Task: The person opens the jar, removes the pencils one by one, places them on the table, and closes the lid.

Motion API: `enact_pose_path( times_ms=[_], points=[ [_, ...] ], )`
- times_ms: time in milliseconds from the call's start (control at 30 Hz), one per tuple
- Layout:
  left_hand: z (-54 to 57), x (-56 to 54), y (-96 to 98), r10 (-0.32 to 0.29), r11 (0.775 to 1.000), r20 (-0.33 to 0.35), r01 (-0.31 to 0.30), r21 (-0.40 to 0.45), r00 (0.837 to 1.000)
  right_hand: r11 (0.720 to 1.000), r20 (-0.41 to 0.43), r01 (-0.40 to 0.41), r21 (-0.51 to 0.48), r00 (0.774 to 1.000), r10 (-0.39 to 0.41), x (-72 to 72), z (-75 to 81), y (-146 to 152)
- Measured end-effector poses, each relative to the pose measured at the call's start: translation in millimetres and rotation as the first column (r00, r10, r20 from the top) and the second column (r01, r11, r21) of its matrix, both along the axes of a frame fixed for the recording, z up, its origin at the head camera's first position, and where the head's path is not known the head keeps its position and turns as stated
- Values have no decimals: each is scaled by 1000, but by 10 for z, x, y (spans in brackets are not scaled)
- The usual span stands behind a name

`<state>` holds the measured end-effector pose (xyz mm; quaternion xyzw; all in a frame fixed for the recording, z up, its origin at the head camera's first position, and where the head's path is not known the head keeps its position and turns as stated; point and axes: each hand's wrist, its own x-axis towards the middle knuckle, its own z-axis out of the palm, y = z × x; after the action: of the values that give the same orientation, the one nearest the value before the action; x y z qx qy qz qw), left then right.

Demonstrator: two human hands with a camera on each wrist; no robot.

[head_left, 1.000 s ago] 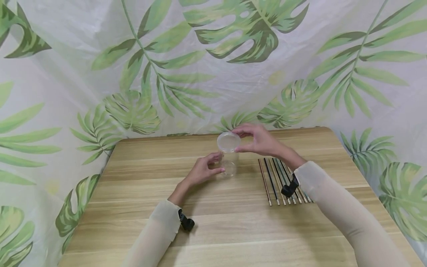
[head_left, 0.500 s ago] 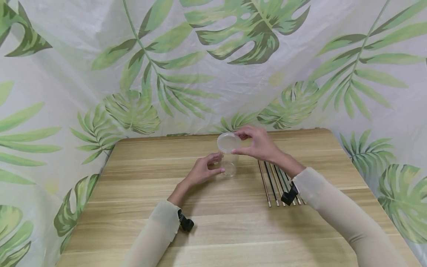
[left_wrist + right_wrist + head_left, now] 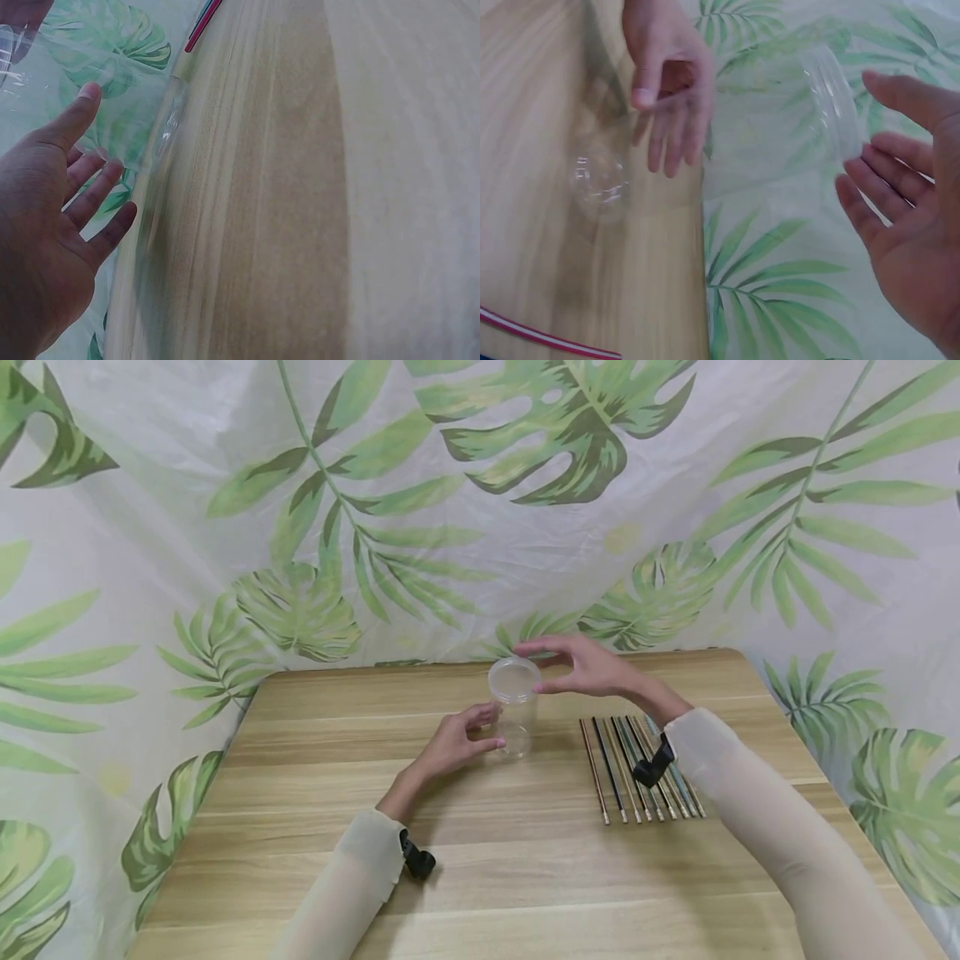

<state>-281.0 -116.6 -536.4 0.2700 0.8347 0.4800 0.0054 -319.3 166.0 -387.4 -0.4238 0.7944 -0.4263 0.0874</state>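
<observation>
A tall clear plastic jar [image 3: 517, 718] stands upright on the table, a round clear screw lid [image 3: 514, 680] on its top. My left hand [image 3: 457, 742] holds the jar low on its side, thumb in front and fingers behind; the left wrist view shows this hand [image 3: 52, 210] against the see-through wall. At the lid, my right hand [image 3: 592, 667] has its thumb and fingers spread apart. In the right wrist view its fingertips [image 3: 853, 169] are right at the edge of the lid [image 3: 832, 105], while the thumb is off it.
Several pencils [image 3: 617, 772] lie side by side on the wooden table [image 3: 337, 727], right of the jar and partly under my right wrist. A leaf-patterned cloth [image 3: 420, 543] hangs behind the table's far edge. Each wrist wears a black camera strap.
My right hand's fingers have loosened from the lid and spread, and the hand has shifted slightly up. My left hand and the jar have stayed in place.
</observation>
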Motion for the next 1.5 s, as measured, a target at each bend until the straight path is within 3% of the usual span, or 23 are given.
enact_pose_path(
  times_ms=[167, 367, 533, 733, 967, 1300, 1500],
  points=[
    [4, -1, -5, 0, 1000, -3, 0, -10, 1000, 996, 119, -85, -3, 989, 85, -95, 19, 8],
    [2, -2, -10, -8, 1000, 6, 8, -1, 1000, 994, 119, -112, -2, 987, 111, -123, 17, -8],
    [-4, -3, -16, -3, 1000, 8, 3, 0, 1000, 998, 67, -58, 0, 996, 58, -95, 3, -35],
    [1, -5, -13, -1, 1000, 5, 1, -1, 1000, 999, -59, 51, -4, 997, -51, -18, -33, -61],
    [2, 5, -7, 4, 1000, 3, -4, -2, 1000, 991, -188, 130, -18, 973, -131, 59, -83, -108],
    [-19, -6, 0, 10, 1000, -21, -10, -10, 1000, 969, -272, 243, -34, 931, -243, 181, -114, -193],
    [-25, -9, 4, 16, 1000, -16, -16, -20, 1000, 965, -269, 260, -38, 927, -261, 198, -141, -205]
  ],
)
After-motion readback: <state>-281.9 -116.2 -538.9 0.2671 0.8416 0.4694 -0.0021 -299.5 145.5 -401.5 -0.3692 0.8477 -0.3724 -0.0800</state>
